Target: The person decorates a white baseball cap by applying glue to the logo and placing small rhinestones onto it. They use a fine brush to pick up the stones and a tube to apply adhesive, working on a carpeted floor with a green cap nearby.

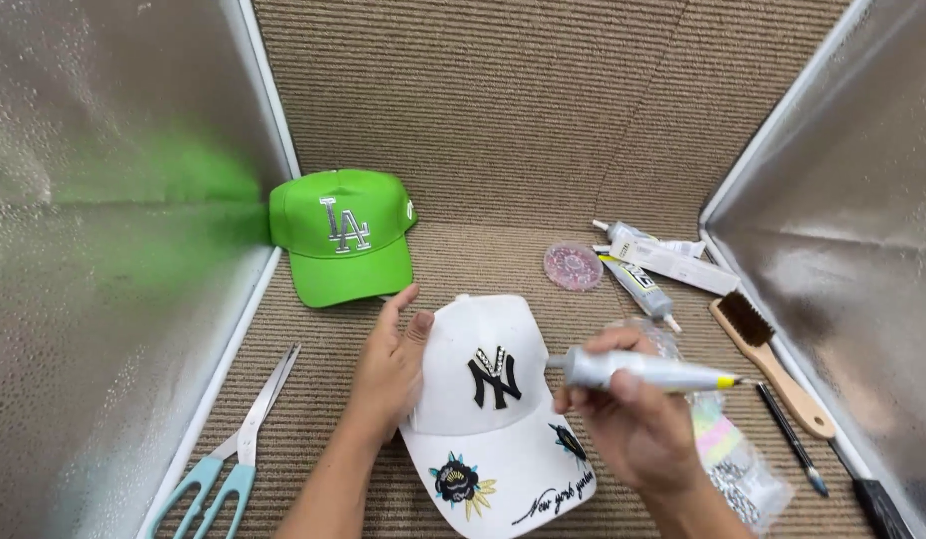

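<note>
The right hand [632,424] is closed around a grey glue tube [647,372] with a yellow tip. The tube lies nearly level, its long axis running left to right across the view, with the yellow tip pointing right and very slightly down and its other end pointing left at the front of the white cap [488,414]. That left end sits just beside the black embroidered emblem on the cap's crown; whether it touches the fabric cannot be told. The tube passes above the knuckles, gripped between thumb and fingers near its middle.

The left hand [388,374] lies flat and open against the left side of the white cap's crown, fingers pointing up and away. The cap rests on the ribbed brown mat, brim toward the person, crown between the 2 hands.

A green cap [343,240] stands farther back on the left, well apart. Scissors [233,454] with pale blue handles lie at the left, a wooden brush [772,364] at the right.
</note>
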